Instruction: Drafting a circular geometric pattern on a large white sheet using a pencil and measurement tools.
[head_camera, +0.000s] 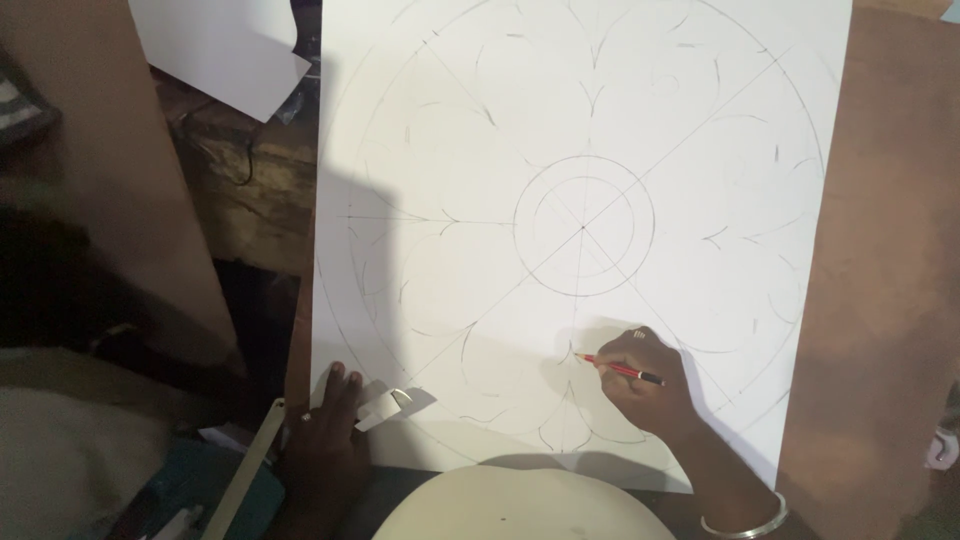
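Right hand (645, 385): grip clenched on red pencil (620, 369), lower centre; light strokes advisable. Left hand (330, 425): released, flat, steadying white sheet (480, 120).

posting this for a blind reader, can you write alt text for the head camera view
Seen from above, a person's right hand holds a red pencil with its tip on a large white sheet bearing a pencilled circular floral design. The left hand rests on the sheet's lower left corner beside a small white piece of paper; a bangle circles the right wrist.
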